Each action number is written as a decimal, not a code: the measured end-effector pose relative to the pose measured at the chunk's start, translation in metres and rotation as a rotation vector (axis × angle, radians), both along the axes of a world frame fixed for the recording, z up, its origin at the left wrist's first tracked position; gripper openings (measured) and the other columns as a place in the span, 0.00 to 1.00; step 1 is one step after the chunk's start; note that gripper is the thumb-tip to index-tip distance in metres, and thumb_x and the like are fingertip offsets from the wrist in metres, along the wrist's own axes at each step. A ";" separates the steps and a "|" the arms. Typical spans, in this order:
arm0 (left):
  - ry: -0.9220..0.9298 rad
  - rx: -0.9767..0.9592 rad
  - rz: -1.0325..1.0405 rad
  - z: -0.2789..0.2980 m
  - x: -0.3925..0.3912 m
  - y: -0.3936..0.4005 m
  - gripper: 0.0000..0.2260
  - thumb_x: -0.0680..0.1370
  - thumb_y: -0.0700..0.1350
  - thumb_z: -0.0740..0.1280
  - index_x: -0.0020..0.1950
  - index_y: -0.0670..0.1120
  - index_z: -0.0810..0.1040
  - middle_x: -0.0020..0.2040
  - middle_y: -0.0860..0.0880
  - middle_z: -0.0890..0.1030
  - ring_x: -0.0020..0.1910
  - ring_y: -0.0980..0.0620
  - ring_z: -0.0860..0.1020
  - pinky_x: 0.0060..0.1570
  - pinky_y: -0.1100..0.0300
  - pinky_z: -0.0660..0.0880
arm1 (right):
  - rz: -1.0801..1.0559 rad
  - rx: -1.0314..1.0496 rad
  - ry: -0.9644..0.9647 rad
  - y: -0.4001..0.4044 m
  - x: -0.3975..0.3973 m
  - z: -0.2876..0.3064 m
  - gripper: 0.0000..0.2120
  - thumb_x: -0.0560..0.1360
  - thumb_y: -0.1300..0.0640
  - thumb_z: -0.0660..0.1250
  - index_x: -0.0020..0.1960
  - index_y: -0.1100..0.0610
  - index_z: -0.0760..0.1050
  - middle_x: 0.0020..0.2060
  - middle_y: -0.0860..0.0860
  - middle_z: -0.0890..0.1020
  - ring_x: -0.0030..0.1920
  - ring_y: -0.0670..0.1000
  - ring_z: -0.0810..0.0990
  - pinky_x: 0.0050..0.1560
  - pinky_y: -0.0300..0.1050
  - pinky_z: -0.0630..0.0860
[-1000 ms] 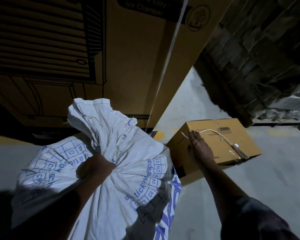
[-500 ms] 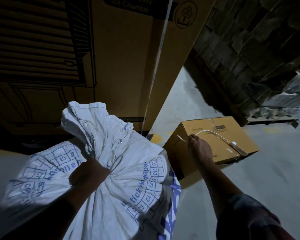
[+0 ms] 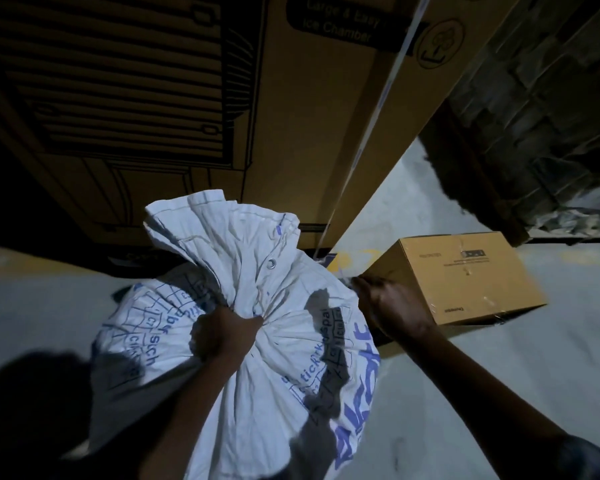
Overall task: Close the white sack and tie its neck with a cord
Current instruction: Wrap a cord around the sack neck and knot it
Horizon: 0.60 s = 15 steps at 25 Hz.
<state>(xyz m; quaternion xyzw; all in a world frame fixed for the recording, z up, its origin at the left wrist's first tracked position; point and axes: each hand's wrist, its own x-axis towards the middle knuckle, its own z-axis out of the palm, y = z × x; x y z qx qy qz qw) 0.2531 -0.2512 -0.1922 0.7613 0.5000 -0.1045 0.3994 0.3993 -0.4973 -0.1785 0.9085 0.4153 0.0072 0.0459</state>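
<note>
Gripping the bunched neck of the white sack (image 3: 284, 289) at frame centre, left hand (image 3: 224, 336) is clenched; right hand (image 3: 390, 308), right of centre, curls beside a cardboard box (image 3: 465, 271), grip unclear.

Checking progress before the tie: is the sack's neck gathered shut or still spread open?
Gathered shut: the left hand grips the white sack neck bunched.

A dim warehouse or goods store. A very tall cardboard carton (image 3: 319, 133) printed with an appliance line drawing and the words "Ice Chamber" stands on a bare concrete floor (image 3: 534, 358). A smaller sealed cardboard box (image 3: 465, 278) sits beside it (shipping labels on top), and wrapped stacked goods (image 3: 541, 109) fill the far right corner.
</note>
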 end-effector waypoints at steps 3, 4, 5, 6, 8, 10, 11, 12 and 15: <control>-0.114 -0.121 0.116 0.031 -0.010 0.001 0.21 0.69 0.49 0.79 0.56 0.37 0.83 0.56 0.37 0.84 0.57 0.37 0.81 0.44 0.57 0.68 | 0.011 -0.025 0.236 0.039 -0.016 0.000 0.09 0.79 0.62 0.62 0.40 0.56 0.74 0.29 0.56 0.75 0.27 0.59 0.74 0.27 0.56 0.74; -0.141 -0.145 0.140 0.039 -0.012 0.001 0.19 0.69 0.46 0.80 0.53 0.36 0.84 0.54 0.37 0.85 0.55 0.37 0.82 0.43 0.58 0.67 | 0.010 -0.041 0.291 0.052 -0.022 -0.002 0.11 0.78 0.63 0.64 0.37 0.56 0.70 0.28 0.56 0.73 0.27 0.60 0.72 0.27 0.54 0.71; -0.163 -0.161 0.162 0.043 -0.013 0.001 0.17 0.68 0.44 0.81 0.52 0.35 0.84 0.53 0.37 0.85 0.54 0.37 0.83 0.43 0.59 0.67 | 0.005 -0.068 0.354 0.065 -0.026 -0.004 0.11 0.77 0.64 0.66 0.37 0.56 0.71 0.29 0.57 0.75 0.29 0.61 0.74 0.29 0.52 0.69; -0.181 -0.169 0.181 0.046 -0.013 0.002 0.17 0.68 0.43 0.81 0.51 0.34 0.84 0.52 0.36 0.85 0.54 0.36 0.83 0.43 0.58 0.67 | -0.013 -0.106 0.416 0.080 -0.031 -0.005 0.08 0.78 0.63 0.66 0.39 0.58 0.76 0.32 0.60 0.79 0.34 0.63 0.78 0.33 0.51 0.68; -0.191 -0.170 0.191 0.048 -0.013 0.002 0.19 0.67 0.44 0.82 0.51 0.34 0.84 0.52 0.36 0.85 0.53 0.36 0.83 0.42 0.58 0.67 | -0.067 -0.135 0.506 0.108 -0.040 -0.012 0.06 0.77 0.62 0.66 0.48 0.61 0.82 0.44 0.64 0.85 0.45 0.66 0.83 0.39 0.49 0.68; -0.176 -0.139 0.169 0.046 -0.012 0.004 0.20 0.66 0.48 0.83 0.51 0.36 0.84 0.51 0.37 0.85 0.53 0.37 0.83 0.41 0.58 0.67 | -0.120 -0.134 0.592 0.132 -0.044 -0.012 0.11 0.75 0.64 0.66 0.53 0.58 0.85 0.51 0.60 0.87 0.52 0.63 0.84 0.44 0.45 0.70; -0.165 -0.124 0.168 0.044 -0.011 0.006 0.21 0.66 0.48 0.82 0.52 0.36 0.84 0.52 0.37 0.85 0.53 0.37 0.83 0.41 0.58 0.67 | -0.133 -0.119 0.635 0.141 -0.044 -0.013 0.14 0.74 0.66 0.66 0.53 0.55 0.86 0.52 0.57 0.88 0.53 0.60 0.85 0.45 0.42 0.70; -0.163 -0.122 0.173 0.043 -0.010 0.007 0.21 0.67 0.48 0.82 0.53 0.37 0.84 0.53 0.37 0.85 0.54 0.37 0.83 0.41 0.58 0.66 | -0.143 -0.123 0.666 0.147 -0.043 -0.015 0.16 0.74 0.67 0.67 0.54 0.53 0.87 0.53 0.56 0.88 0.53 0.59 0.85 0.45 0.40 0.70; -0.161 -0.162 0.177 0.035 -0.006 0.012 0.20 0.68 0.47 0.81 0.54 0.38 0.83 0.49 0.42 0.85 0.53 0.40 0.83 0.41 0.59 0.66 | -0.104 -0.194 0.666 0.155 -0.047 -0.019 0.19 0.70 0.68 0.73 0.55 0.50 0.87 0.54 0.57 0.84 0.51 0.62 0.85 0.45 0.43 0.73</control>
